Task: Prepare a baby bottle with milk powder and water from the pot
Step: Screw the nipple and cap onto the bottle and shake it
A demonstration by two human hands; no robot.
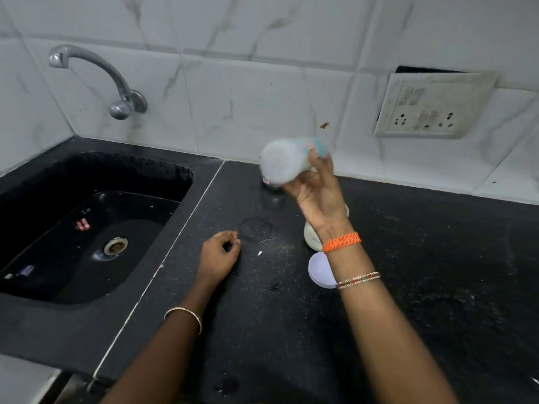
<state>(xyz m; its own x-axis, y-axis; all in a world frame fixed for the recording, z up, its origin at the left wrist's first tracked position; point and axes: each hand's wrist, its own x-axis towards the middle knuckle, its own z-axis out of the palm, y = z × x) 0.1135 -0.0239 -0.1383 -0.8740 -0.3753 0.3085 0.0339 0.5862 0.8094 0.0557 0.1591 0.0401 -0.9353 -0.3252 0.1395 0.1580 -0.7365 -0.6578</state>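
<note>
My right hand [316, 193] grips the baby bottle [284, 163], held tilted on its side above the black counter [437, 272]; the bottle is motion-blurred, with milky white contents and a teal band near my fingers. My left hand [218, 258] rests on the counter with its fingers loosely curled and holds nothing. A white container [312, 236] stands on the counter, partly hidden behind my right wrist. Its round white lid [318, 271] lies flat just in front of it. A small jar [271, 183] stands behind the bottle, mostly hidden. No pot is in view.
A black sink [87, 228] with a steel drain lies to the left, under a wall tap [116, 83]. A socket plate [428, 109] is mounted on the tiled wall at the right. Wet ring marks [258, 228] show on the counter.
</note>
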